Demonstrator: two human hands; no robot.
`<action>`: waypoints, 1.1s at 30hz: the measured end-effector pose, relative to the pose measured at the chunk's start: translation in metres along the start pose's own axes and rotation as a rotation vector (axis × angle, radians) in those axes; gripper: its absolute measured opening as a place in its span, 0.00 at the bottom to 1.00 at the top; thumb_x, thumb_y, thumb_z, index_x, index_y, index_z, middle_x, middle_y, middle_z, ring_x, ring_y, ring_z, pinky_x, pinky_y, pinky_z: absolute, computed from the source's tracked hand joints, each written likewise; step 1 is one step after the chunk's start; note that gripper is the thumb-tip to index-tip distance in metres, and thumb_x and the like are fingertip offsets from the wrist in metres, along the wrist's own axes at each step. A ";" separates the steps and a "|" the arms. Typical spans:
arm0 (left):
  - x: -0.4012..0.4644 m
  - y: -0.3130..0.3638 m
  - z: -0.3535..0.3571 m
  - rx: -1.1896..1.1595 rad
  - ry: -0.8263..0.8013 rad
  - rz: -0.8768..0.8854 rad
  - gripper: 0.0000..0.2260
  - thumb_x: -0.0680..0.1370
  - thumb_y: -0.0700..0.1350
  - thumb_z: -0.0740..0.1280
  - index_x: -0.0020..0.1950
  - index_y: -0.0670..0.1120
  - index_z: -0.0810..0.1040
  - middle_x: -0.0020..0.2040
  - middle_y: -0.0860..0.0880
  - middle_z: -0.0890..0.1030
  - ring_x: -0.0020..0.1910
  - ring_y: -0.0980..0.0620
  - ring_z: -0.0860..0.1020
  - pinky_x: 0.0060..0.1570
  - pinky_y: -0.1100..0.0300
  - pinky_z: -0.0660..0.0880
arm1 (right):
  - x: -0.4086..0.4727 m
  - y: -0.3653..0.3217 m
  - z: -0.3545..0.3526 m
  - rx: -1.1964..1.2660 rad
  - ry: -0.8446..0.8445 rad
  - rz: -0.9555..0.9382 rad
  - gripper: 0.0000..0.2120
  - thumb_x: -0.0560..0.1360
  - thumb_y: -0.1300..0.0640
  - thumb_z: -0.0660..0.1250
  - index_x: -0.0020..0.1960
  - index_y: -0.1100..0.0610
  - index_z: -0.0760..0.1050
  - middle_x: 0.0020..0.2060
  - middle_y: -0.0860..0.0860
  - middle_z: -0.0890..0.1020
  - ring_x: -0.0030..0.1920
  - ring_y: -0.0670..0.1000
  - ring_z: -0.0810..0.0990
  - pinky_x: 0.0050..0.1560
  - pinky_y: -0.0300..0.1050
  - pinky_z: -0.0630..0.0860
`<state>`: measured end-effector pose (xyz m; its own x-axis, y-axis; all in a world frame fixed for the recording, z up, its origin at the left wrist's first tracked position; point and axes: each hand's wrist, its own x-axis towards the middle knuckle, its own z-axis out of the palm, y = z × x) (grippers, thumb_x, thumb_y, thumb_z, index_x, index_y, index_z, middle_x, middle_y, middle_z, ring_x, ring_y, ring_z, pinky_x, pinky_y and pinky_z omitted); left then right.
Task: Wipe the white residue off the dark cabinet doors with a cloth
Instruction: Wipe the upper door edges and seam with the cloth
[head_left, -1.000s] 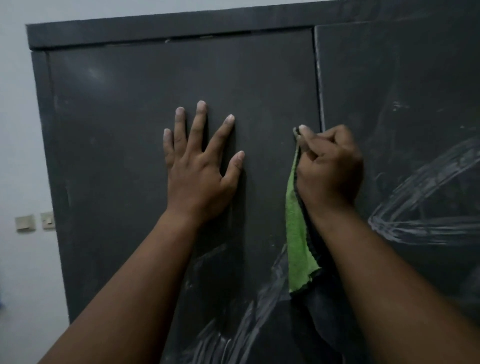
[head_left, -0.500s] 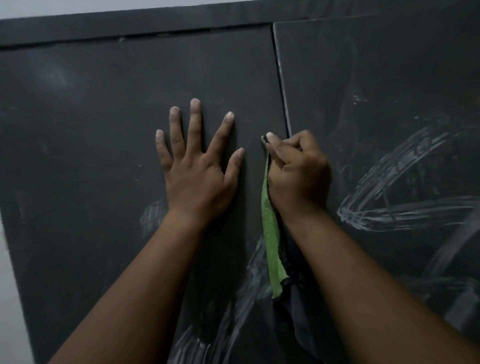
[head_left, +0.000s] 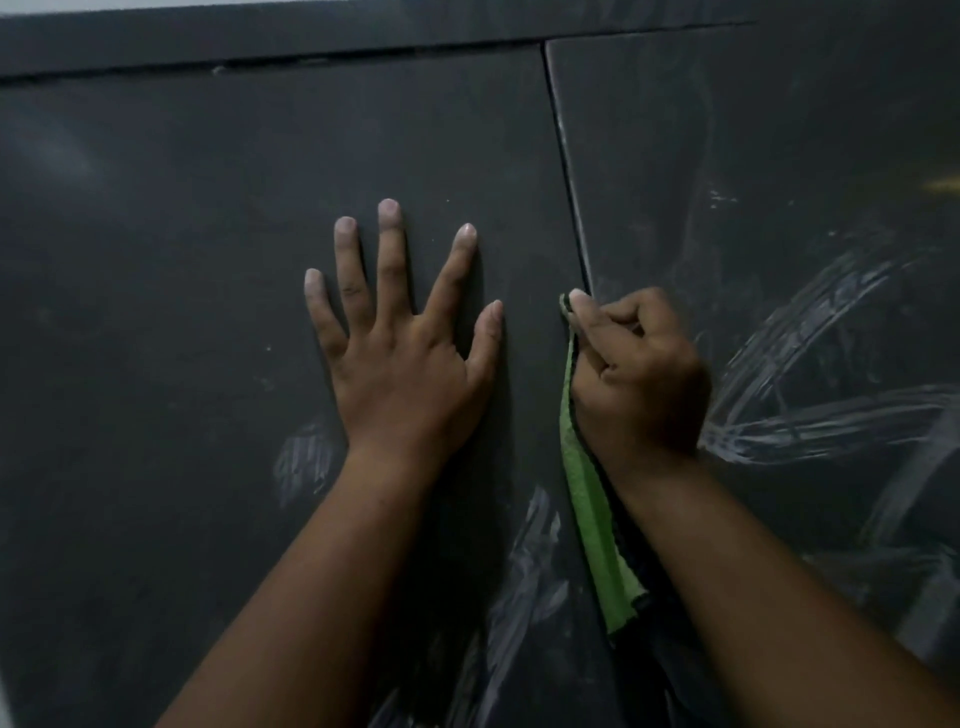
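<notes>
Head view shows the green cloth (head_left: 589, 499) bunched in the right hand (head_left: 636, 374), whose fingers curl round it in a fist, the thumb pinching its top corner against the dark surface right where the seam (head_left: 569, 182) between the two cabinet doors runs down to meet the knuckles. The rest of the cloth hangs loose below the fist, along the wrist. Just to the left of that fist, close but apart, the left hand (head_left: 402, 358) lies flat on the left door (head_left: 182, 260), fingers straight and spread wide, fingertips pointing up (pale with what looks like the same powder).

Out past the right knuckles, the right door (head_left: 779, 156) carries thick white residue (head_left: 831, 405) in swooping arcs. More smears (head_left: 524, 561) sit below the left palm, between the two forearms, and a smaller patch (head_left: 304, 462) beside the left wrist. Above the fingertips the panels look mostly dark, with only a faint haze.

My guess is she or he is working the seam. The risk: only a small corner of cloth meets the door, so a stroke could drag bare knuckles through the powder and smear it. The dusty left palm may also print fresh marks on the cleaner panel, and pushing on it might shift the door.
</notes>
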<state>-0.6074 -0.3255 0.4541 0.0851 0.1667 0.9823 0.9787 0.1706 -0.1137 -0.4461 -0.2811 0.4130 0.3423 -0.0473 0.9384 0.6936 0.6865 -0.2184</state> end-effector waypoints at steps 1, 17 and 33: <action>0.000 0.000 0.000 -0.002 0.003 -0.003 0.29 0.83 0.68 0.51 0.83 0.65 0.52 0.86 0.47 0.45 0.84 0.40 0.43 0.80 0.35 0.43 | -0.004 -0.001 -0.002 0.007 -0.005 -0.023 0.08 0.81 0.61 0.69 0.54 0.59 0.87 0.38 0.55 0.78 0.32 0.57 0.75 0.30 0.48 0.71; 0.003 0.028 -0.002 -0.084 -0.048 0.001 0.29 0.82 0.66 0.53 0.83 0.63 0.55 0.86 0.47 0.43 0.84 0.40 0.39 0.80 0.36 0.40 | 0.004 0.041 -0.020 0.003 -0.057 -0.033 0.07 0.80 0.63 0.70 0.55 0.59 0.85 0.38 0.54 0.76 0.31 0.56 0.74 0.30 0.50 0.74; 0.025 0.089 0.015 -0.057 0.009 -0.135 0.30 0.82 0.66 0.53 0.84 0.61 0.56 0.86 0.48 0.46 0.84 0.41 0.41 0.80 0.38 0.41 | -0.013 0.069 -0.032 0.069 -0.182 -0.146 0.11 0.79 0.58 0.73 0.61 0.53 0.85 0.44 0.50 0.80 0.39 0.53 0.76 0.39 0.47 0.69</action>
<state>-0.5209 -0.2910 0.4664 -0.0462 0.1370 0.9895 0.9904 0.1358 0.0274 -0.3822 -0.2567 0.3769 0.1172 -0.0228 0.9929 0.6804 0.7301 -0.0635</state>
